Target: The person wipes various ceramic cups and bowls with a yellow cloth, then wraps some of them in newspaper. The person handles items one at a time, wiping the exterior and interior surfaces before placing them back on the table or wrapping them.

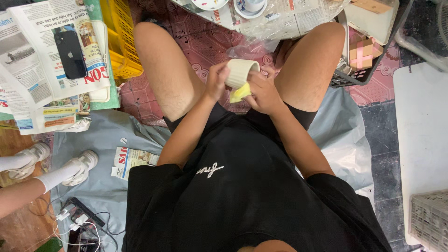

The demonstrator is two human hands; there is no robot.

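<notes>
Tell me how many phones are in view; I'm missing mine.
1: a black phone lying on the newspapers at upper left. Others may be hidden among the cables at lower left.

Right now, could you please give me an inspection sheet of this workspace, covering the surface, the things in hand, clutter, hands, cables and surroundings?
Surface: grey plastic sheet spread over a patterned pink tiled floor.
Job's things: ribbed cream ceramic cup, held on its side above the lap; yellow cloth pressed under it.
Clutter: loose newspapers with a black phone on top; folded newspaper; yellow plastic crate; small cardboard boxes.
Hands: left hand grips the cup; right hand holds the cloth against it.
Cables: white cables and chargers, tangled at lower left.
Surroundings: another person's white shoes; white table; white dishes on wrapped newspaper.
</notes>
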